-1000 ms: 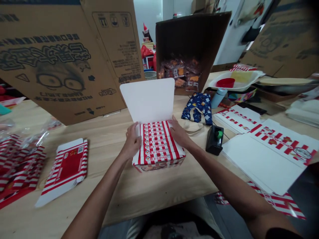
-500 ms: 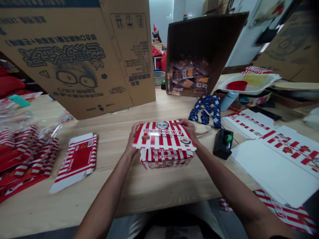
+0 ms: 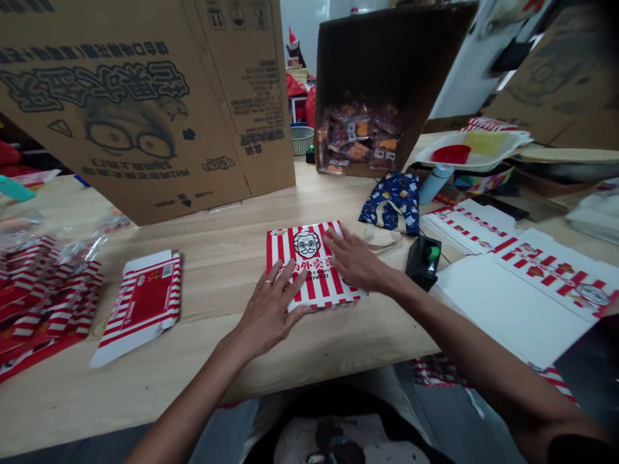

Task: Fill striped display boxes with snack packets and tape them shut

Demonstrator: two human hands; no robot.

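Observation:
A red-and-white striped cardboard box (image 3: 307, 245) with a printed face lies on the table in front of me, its lid down flat. My left hand (image 3: 275, 306) rests on the lid's lower left part with fingers spread. On the upper right part of the same lid lies my right hand (image 3: 355, 261), flat with fingers stretched out. Neither hand grips anything. To the right stands a black tape dispenser (image 3: 423, 263) with a green core. Further left on the table is a flattened striped carton (image 3: 145, 296).
A tall brown carton (image 3: 213, 116) stands at the back left. Another open carton (image 3: 387, 58) holds several wrapped snack packs (image 3: 358, 132). Red striped packets (image 3: 48, 290) pile up at left. White box blanks (image 3: 503, 309) lie at right, near a blue patterned bag (image 3: 394, 200).
The box lid, held raised at its sides before, is now down on the box. Both hands have gone from the lid's edges to lying flat on top. The view has shifted slightly.

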